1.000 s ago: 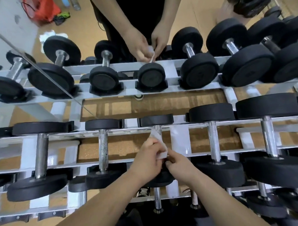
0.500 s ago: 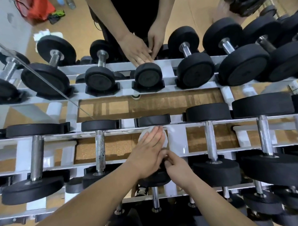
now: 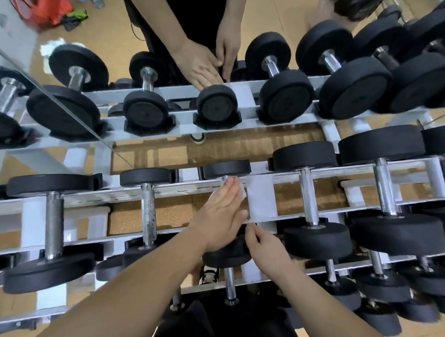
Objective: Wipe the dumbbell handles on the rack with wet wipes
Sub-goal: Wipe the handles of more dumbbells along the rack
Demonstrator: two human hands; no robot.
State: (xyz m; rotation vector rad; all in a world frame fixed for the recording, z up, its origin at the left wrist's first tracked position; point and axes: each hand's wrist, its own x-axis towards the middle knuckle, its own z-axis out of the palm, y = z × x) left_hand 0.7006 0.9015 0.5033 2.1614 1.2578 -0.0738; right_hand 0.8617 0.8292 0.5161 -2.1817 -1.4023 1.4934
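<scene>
- left hand: a second ago it was pinching the wet wipe together with the other hand. it now lies flat with fingers straight, pressing the wipe onto the handle of the small dumbbell in the middle of the frame.
- wet wipe: earlier it stood up as a loose flap above the handle. now it is flattened under the palm, with only a white edge showing at the right of the fingertips.
- handle: almost fully covered; a short bright stub shows just under the far weight head.
- right hand: little moved, low and right of the left hand at the near weight head. thumb and forefinger are drawn narrow at the wipe's lower end; i cannot tell whether they pinch the wipe or only touch the head.
- rack: the dumbbell sits in its cradle on the white rails, as before.
- neighbouring handles, left and right: bare, no wipe on them.
- judgement: the work has passed from placing the wipe to wiping this one handle. the handles to either side still look to need attention.
- risk: a flat palm cleans mainly the top face; the underside may be missed unless the wipe is wrapped round.
</scene>
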